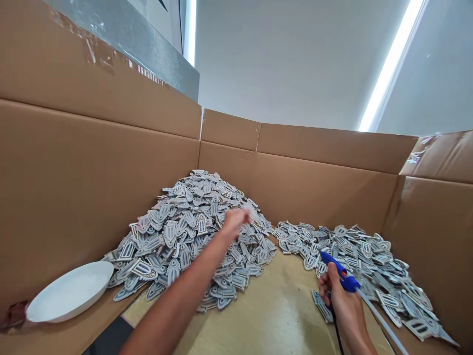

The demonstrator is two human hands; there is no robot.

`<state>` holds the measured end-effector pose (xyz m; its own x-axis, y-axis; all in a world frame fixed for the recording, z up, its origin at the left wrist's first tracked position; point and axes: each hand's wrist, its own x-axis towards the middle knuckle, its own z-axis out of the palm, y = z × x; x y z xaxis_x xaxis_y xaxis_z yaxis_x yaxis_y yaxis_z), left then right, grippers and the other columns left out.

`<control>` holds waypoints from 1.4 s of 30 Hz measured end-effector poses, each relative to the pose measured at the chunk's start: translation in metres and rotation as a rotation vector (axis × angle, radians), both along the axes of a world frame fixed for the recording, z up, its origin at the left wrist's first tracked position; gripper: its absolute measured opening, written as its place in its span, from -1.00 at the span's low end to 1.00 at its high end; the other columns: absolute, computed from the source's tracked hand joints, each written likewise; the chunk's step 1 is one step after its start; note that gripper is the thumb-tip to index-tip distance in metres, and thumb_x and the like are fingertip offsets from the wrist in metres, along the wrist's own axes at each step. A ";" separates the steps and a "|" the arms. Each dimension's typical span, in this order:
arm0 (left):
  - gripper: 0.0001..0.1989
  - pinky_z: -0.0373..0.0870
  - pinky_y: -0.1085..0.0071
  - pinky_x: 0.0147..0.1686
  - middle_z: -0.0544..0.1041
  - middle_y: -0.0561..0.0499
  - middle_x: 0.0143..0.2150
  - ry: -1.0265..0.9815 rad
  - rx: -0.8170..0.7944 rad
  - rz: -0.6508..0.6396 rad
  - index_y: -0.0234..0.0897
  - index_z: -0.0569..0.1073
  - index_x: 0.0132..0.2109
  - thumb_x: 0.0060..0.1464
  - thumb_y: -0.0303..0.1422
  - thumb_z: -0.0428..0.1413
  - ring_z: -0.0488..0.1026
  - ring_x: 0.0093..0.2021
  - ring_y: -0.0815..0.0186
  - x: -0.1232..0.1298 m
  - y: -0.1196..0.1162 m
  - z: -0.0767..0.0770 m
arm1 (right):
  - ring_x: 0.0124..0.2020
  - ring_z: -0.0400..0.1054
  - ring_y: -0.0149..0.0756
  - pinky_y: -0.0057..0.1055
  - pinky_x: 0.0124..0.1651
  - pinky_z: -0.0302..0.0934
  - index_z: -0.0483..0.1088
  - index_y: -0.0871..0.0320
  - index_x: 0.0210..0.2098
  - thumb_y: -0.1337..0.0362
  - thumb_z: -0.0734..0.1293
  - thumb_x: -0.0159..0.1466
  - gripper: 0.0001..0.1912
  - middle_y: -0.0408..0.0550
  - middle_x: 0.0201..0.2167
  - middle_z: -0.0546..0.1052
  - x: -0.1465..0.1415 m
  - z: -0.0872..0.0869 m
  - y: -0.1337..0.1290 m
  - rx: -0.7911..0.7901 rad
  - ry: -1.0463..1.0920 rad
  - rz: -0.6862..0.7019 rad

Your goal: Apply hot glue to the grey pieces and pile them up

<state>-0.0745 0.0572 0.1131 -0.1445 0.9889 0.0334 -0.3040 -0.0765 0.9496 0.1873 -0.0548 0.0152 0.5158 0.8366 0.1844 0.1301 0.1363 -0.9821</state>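
Note:
A large heap of small grey arched window-shaped pieces [173, 231] rises at the left and centre. Over its right side reaches my left hand [236, 219], fingers closed around something whitish and blurred that I cannot make out. My right hand [338, 291] holds a blue glue gun [342, 273], its nozzle pointing up and left, with a long white glue stick [382, 320] coming out of its back. Behind and beside the gun spreads a lower pile of similar grey pieces [373, 256]. A few pieces [322, 305] lie just left of my right hand.
Tall cardboard walls [325, 192] enclose the work surface [284, 305]. A white oval bowl [70, 293] stands at the lower left, beside a dark reddish object [15, 315]. A dark cord hangs below the glue gun.

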 end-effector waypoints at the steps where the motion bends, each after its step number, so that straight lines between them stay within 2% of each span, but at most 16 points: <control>1: -0.79 0.41 0.46 -0.46 0.42 0.08 -0.64 -0.031 0.037 0.061 -0.29 0.44 -0.51 -0.10 -0.35 0.32 0.43 -0.57 0.39 -0.017 0.013 0.022 | -0.75 0.13 -0.44 -0.49 -0.69 -0.03 0.31 0.12 -0.55 -0.49 0.26 0.03 -0.27 -0.16 -0.75 0.35 -0.001 -0.002 0.001 -0.006 -0.015 0.015; 3: -0.73 0.43 0.48 -0.41 0.41 0.09 -0.62 -0.118 0.083 0.224 -0.30 0.40 -0.49 -0.05 -0.30 0.32 0.46 -0.55 0.40 -0.041 0.031 0.049 | -0.75 0.11 -0.44 -0.48 -0.69 -0.05 0.30 0.11 -0.56 -0.50 0.23 0.05 -0.26 -0.17 -0.76 0.34 -0.003 -0.007 0.004 -0.018 -0.026 0.038; 4: -0.71 0.43 0.47 -0.41 0.41 0.09 -0.61 -0.122 0.094 0.242 -0.30 0.39 -0.48 -0.07 -0.29 0.34 0.46 -0.55 0.39 -0.045 0.035 0.054 | -0.76 0.10 -0.44 -0.48 -0.68 -0.05 0.30 0.11 -0.57 -0.50 0.22 0.05 -0.26 -0.17 -0.77 0.32 -0.004 -0.010 0.006 -0.035 -0.028 0.059; 5: -0.71 0.43 0.46 -0.42 0.42 0.08 -0.60 -0.076 0.088 0.194 -0.31 0.38 -0.48 -0.08 -0.30 0.35 0.45 -0.57 0.40 -0.043 0.035 0.052 | -0.76 0.10 -0.44 -0.48 -0.68 -0.06 0.30 0.11 -0.58 -0.51 0.22 0.04 -0.25 -0.16 -0.78 0.32 -0.004 -0.013 0.008 -0.057 -0.028 0.073; 7: -0.74 0.42 0.44 -0.47 0.43 0.07 -0.60 0.027 0.055 0.053 -0.31 0.39 -0.49 -0.10 -0.36 0.34 0.43 -0.60 0.39 -0.029 0.027 0.035 | -0.76 0.10 -0.44 -0.48 -0.68 -0.07 0.31 0.12 -0.58 -0.52 0.22 0.01 -0.24 -0.16 -0.78 0.32 -0.003 -0.020 0.013 -0.102 -0.026 0.108; 11: -0.81 0.29 0.46 -0.60 0.40 0.08 -0.66 0.090 0.028 -0.038 -0.31 0.41 -0.52 -0.17 -0.50 0.30 0.37 -0.64 0.36 0.017 -0.005 -0.017 | -0.78 0.10 -0.42 -0.46 -0.67 -0.09 0.30 0.11 -0.58 -0.54 0.21 -0.02 -0.23 -0.15 -0.77 0.33 -0.001 -0.029 0.019 -0.126 -0.043 0.148; 14: -0.88 0.24 0.48 -0.59 0.39 0.12 -0.63 0.200 0.051 -0.094 -0.29 0.42 -0.50 -0.13 -0.53 0.21 0.35 -0.63 0.37 0.045 -0.023 -0.045 | -0.76 0.10 -0.41 -0.45 -0.64 -0.07 0.29 0.10 -0.58 -0.53 0.15 0.04 -0.24 -0.15 -0.77 0.33 0.003 -0.027 0.018 -0.112 -0.101 0.108; 17: -0.90 0.25 0.49 -0.50 0.42 0.11 -0.57 0.363 0.174 -0.112 -0.30 0.43 -0.47 -0.10 -0.56 0.14 0.37 -0.56 0.39 0.066 -0.035 -0.068 | -0.67 0.26 -0.29 -0.38 -0.55 0.10 0.33 0.09 -0.60 -0.48 0.08 0.13 -0.24 -0.05 -0.70 0.42 0.016 -0.019 0.015 -0.159 -0.310 -0.057; 20: -0.89 0.24 0.48 -0.43 0.46 0.07 -0.52 0.539 0.288 -0.125 -0.31 0.44 -0.46 -0.06 -0.57 0.10 0.39 -0.49 0.38 0.082 -0.046 -0.089 | -0.45 0.46 -0.05 -0.30 -0.40 0.20 0.44 0.11 -0.54 -0.36 0.15 0.19 -0.33 0.11 -0.55 0.54 0.034 -0.017 0.012 -0.308 -0.618 -0.289; 24: -0.87 0.19 0.45 -0.40 0.49 0.03 -0.49 0.759 0.391 -0.149 -0.31 0.47 -0.41 0.00 -0.57 0.07 0.39 -0.46 0.34 0.091 -0.060 -0.108 | -0.20 0.51 0.02 -0.31 -0.24 0.22 0.56 0.14 -0.40 -0.04 0.33 0.19 -0.63 0.18 -0.35 0.61 0.048 -0.025 0.008 -0.405 -0.956 -0.307; 28: -0.86 0.17 0.43 -0.38 0.51 -0.01 -0.45 0.883 0.465 -0.216 -0.32 0.49 -0.36 0.02 -0.58 0.06 0.41 -0.42 0.30 0.091 -0.066 -0.115 | -0.21 0.50 -0.06 -0.36 -0.25 0.17 0.57 0.10 -0.41 0.07 0.38 0.17 -0.76 0.07 -0.33 0.61 0.045 -0.026 0.007 -0.440 -1.092 -0.189; 31: -0.86 0.16 0.43 -0.38 0.50 -0.01 -0.45 0.927 0.493 -0.253 -0.31 0.49 -0.36 0.02 -0.58 0.06 0.39 -0.43 0.31 0.091 -0.067 -0.117 | -0.40 0.44 -0.16 -0.40 -0.39 0.06 0.49 0.10 -0.51 0.05 0.42 0.13 -0.74 -0.03 -0.50 0.55 0.040 -0.017 0.003 -0.452 -1.048 -0.129; 33: -0.86 0.16 0.43 -0.38 0.49 -0.01 -0.45 0.936 0.501 -0.267 -0.32 0.49 -0.36 0.03 -0.58 0.06 0.39 -0.43 0.31 0.090 -0.067 -0.118 | -0.49 0.36 -0.23 -0.42 -0.44 0.00 0.40 0.11 -0.60 0.03 0.44 0.10 -0.68 -0.09 -0.58 0.47 0.037 -0.011 0.000 -0.407 -1.027 -0.088; 37: -0.87 0.14 0.43 -0.39 0.47 0.01 -0.49 0.928 0.492 -0.301 -0.33 0.49 -0.38 0.01 -0.58 0.07 0.36 -0.46 0.33 0.090 -0.068 -0.118 | -0.60 0.18 -0.36 -0.44 -0.51 -0.09 0.26 0.10 -0.72 0.26 0.52 -0.12 -0.68 -0.19 -0.70 0.34 0.032 -0.011 -0.004 -0.443 -0.971 0.035; 39: -0.89 0.13 0.44 -0.42 0.44 0.04 -0.51 0.879 0.475 -0.398 -0.34 0.50 -0.39 0.00 -0.56 0.09 0.33 -0.48 0.36 0.090 -0.072 -0.117 | -0.62 0.12 -0.40 -0.45 -0.52 -0.12 0.22 0.10 -0.75 0.33 0.47 -0.13 -0.69 -0.21 -0.72 0.30 0.030 -0.013 -0.004 -0.431 -0.952 0.049; 42: -0.93 0.14 0.47 -0.46 0.42 0.08 -0.53 0.766 0.426 -0.722 -0.36 0.54 -0.38 0.00 -0.47 0.15 0.29 -0.51 0.39 0.091 -0.086 -0.113 | -0.61 0.09 -0.43 -0.46 -0.52 -0.12 0.21 0.10 -0.73 0.32 0.43 -0.11 -0.72 -0.23 -0.72 0.28 0.032 -0.013 -0.004 -0.354 -0.825 0.046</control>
